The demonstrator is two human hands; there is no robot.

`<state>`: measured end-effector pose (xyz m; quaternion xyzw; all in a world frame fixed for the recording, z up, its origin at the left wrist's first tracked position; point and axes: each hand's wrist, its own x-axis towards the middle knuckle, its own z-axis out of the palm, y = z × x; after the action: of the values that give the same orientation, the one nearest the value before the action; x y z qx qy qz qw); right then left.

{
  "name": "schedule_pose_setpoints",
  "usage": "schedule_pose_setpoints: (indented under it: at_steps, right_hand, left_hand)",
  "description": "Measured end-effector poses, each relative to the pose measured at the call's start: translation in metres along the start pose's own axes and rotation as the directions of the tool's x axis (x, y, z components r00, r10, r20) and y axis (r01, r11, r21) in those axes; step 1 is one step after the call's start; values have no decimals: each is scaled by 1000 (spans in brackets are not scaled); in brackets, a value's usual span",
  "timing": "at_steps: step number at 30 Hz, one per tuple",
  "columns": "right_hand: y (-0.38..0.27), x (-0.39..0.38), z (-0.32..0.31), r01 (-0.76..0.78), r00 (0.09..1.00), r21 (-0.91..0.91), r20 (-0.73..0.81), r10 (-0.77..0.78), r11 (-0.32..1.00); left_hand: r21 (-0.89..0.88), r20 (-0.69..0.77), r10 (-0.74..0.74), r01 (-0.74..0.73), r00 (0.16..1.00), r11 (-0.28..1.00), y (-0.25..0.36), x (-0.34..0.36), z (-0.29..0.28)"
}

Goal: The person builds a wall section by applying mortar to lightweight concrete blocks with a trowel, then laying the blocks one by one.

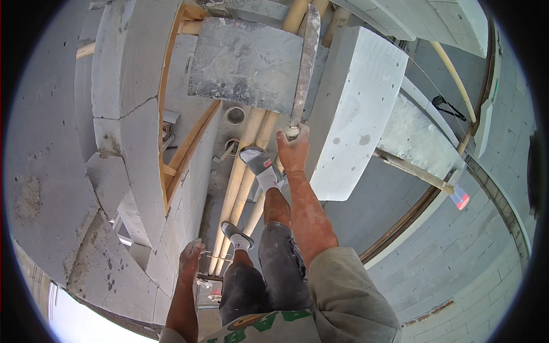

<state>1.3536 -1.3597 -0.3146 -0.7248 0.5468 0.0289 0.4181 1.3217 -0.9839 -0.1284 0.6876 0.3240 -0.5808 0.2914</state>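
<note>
My right hand [293, 147] is closed round the wrapped handle of a long, flat metal blade [306, 63], which points forward. The blade lies over the right side of a stained grey board [243, 60], beside a thick pale aerated block [357, 114]. My left hand [190, 258] is low at the left, fingers curled at the edge of a block wall [182, 220]; what they hold, if anything, is unclear. My feet, in grey sandals [256, 162] and white socks, are on long wooden poles [240, 171].
A cracked block wall [128, 86] with wooden framing [194, 146] runs along the left, with round openings [234, 115] in the grey surface below. At right are a lower level, a block wall [469, 263], a sloping white slab [412, 134] and a timber bar [412, 168] with a red-tipped object.
</note>
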Motion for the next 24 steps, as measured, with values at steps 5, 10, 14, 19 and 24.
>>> schedule_pose_setpoints:
  at_steps: [5, 10, 14, 19, 24]
  right_hand:
    - [-5, 87, 83, -134, 982, -191, 108, 157, 972]
    - [23, 145, 91, 36, 999, -268, 2, -37, 963]
    - [-7, 108, 15, 345, 937, -16, 63, -344, 938]
    - [45, 102, -171, 83, 830, -305, -505, -236, 949]
    - [153, 161, -212, -216, 931, 131, -270, 244, 968]
  left_hand:
    - [-78, 11, 12, -11, 1000, 997, 6, 45, 29]
    - [-55, 125, 77, -71, 989, 996, 32, 98, 85]
    - [-4, 169, 207, -209, 964, 978, 95, 127, 111]
    - [153, 324, 505, -570, 800, 807, 222, 132, 193]
    - [316, 438, 483, -633, 758, 707, 289, 146, 295]
